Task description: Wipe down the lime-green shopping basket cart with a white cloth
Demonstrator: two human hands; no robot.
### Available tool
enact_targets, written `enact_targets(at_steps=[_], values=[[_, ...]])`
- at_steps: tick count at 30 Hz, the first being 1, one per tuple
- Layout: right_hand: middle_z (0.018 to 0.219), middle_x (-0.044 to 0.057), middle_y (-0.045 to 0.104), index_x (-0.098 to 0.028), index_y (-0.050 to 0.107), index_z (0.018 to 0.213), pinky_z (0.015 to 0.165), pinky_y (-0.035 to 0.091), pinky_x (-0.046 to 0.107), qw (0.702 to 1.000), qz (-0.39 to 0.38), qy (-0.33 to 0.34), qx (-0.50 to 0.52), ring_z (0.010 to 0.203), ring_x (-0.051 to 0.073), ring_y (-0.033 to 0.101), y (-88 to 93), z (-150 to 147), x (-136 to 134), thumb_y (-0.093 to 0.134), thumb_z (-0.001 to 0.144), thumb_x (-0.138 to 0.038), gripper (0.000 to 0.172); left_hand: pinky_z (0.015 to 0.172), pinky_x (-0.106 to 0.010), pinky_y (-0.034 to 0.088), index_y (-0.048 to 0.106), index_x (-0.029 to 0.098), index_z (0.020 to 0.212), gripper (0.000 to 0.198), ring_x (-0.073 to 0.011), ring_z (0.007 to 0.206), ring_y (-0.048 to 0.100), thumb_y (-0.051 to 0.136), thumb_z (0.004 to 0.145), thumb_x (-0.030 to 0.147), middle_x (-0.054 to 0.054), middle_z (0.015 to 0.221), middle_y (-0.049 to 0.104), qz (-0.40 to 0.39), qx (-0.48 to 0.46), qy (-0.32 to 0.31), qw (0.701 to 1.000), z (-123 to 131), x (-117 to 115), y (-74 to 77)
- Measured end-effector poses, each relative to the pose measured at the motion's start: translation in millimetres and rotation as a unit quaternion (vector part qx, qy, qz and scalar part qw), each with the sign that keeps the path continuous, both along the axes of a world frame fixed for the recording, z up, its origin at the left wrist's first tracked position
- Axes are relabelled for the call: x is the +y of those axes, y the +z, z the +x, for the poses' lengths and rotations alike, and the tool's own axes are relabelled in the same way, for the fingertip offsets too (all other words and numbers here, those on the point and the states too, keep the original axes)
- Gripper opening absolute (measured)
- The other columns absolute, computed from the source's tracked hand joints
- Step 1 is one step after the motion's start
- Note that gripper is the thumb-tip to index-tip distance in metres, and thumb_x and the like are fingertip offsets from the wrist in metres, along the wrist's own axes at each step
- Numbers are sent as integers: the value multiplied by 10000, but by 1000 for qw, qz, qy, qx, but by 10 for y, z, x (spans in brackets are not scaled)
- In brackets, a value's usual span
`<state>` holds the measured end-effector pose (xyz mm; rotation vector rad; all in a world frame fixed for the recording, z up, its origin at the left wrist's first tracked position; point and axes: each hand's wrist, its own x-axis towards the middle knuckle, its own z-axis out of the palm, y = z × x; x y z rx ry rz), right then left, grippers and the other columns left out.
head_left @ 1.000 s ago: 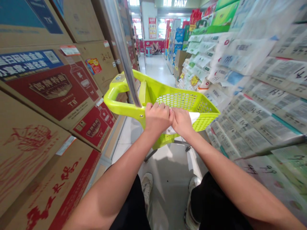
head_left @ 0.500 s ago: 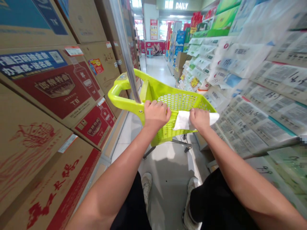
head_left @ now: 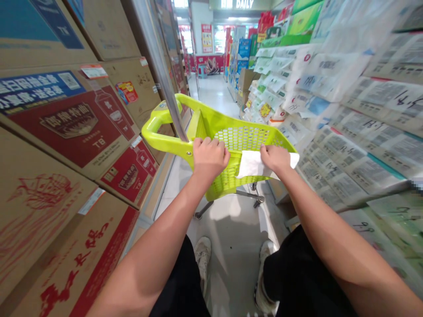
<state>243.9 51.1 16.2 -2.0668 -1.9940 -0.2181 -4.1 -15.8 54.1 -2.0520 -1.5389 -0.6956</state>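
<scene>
A lime-green plastic shopping cart [head_left: 228, 114] stands before me, turned at an angle in the aisle. My left hand [head_left: 210, 154] is wrapped over the cart's near rim, close to the foot of a tall metal pole [head_left: 165, 79]. Farther right on that same rim lies a folded white cloth [head_left: 249, 164]. My right hand [head_left: 276, 157] is closed over the cloth, pressing it round the rim. Parts of the cloth stick out on both sides of that hand. The fingertips of both hands are hidden behind the rim. Perforated walls of the basket show beyond them.
Stacked cardboard boxes [head_left: 66, 119] line the left side. On the right, packs of tissue paper [head_left: 357, 114] are piled on shelving, some with handwritten prices. A pale tiled floor [head_left: 214, 94] runs ahead between them. My shoes [head_left: 202, 255] are just behind the cart's wheels [head_left: 258, 201].
The view has shifted slightly, so cart, boxes and shelves sit a little farther left. Both hands keep their hold on the rim and the cloth.
</scene>
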Motion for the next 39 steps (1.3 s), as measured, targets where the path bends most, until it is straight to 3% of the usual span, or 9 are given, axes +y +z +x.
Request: enact_targets(at_steps=[2, 10, 13, 18, 21, 27, 30, 36, 39], values=[[1018, 207, 778, -117, 787, 1030, 783, 373, 375, 1000, 27, 12, 1, 941, 321, 704, -8, -56, -36, 251, 1086, -435, 625, 840, -502, 333, 716, 213, 883, 292, -315, 911, 623, 466, 996, 315, -114, 914, 757, 3, -5, -3, 1000, 38, 2, -7], [1076, 130, 737, -185, 686, 1111, 913, 338, 382, 956, 156, 243, 50, 1046, 280, 607, -49, -839, -460, 259, 1103, -425, 491, 840, -507, 329, 725, 204, 858, 293, -308, 876, 630, 476, 982, 295, -122, 884, 755, -3, -18, 0, 1000, 141, -42, -5], [1055, 132, 746, -182, 722, 1031, 873, 351, 379, 973, 106, 205, 33, 1015, 285, 617, -50, -579, -304, 241, 1106, -463, 562, 852, -512, 334, 731, 196, 883, 318, -322, 905, 631, 450, 991, 298, -132, 902, 751, -10, -12, -5, 1000, 91, -35, 9], [1161, 203, 732, -121, 779, 1098, 894, 374, 398, 997, 67, 25, 29, 1090, 336, 606, -108, 133, 48, 327, 1065, -460, 566, 872, -514, 343, 723, 200, 916, 287, -332, 946, 627, 458, 977, 294, -143, 929, 741, -18, 2, -15, 1000, -6, 27, 18], [1163, 218, 720, -108, 773, 1126, 929, 376, 416, 996, 81, 11, 29, 1081, 335, 598, -150, 219, 63, 348, 1048, -414, 529, 882, -528, 350, 724, 201, 931, 293, -341, 947, 621, 480, 967, 359, -148, 942, 741, -20, 3, -24, 1000, -29, 39, 18], [1082, 143, 718, -169, 697, 1145, 953, 363, 394, 961, 149, 225, 54, 1038, 288, 575, -174, -470, -347, 271, 1096, -375, 476, 900, -546, 357, 725, 216, 930, 310, -346, 944, 626, 509, 945, 438, -138, 944, 746, -18, -1, -29, 999, -43, -7, 4], [1084, 132, 726, -186, 688, 1144, 923, 365, 376, 949, 152, 266, 77, 1035, 276, 588, -142, -622, -414, 234, 1112, -392, 499, 905, -548, 356, 730, 226, 924, 299, -347, 944, 622, 530, 932, 448, -135, 940, 743, -24, 1, -37, 999, -80, -35, -3], [968, 204, 778, -125, 788, 919, 812, 378, 386, 996, 71, 37, 27, 897, 311, 683, -113, -75, -26, 273, 1072, -363, 588, 883, -538, 355, 722, 221, 935, 302, -344, 947, 617, 466, 972, 378, -143, 948, 743, -26, 14, -41, 999, -133, -62, 13], [995, 215, 784, -111, 798, 944, 784, 373, 382, 997, 71, -8, 20, 888, 315, 693, -115, 40, 41, 321, 1034, -331, 532, 894, -538, 359, 710, 206, 952, 290, -351, 955, 618, 520, 938, 426, -146, 957, 738, -23, 23, -46, 998, -103, -52, 21]])
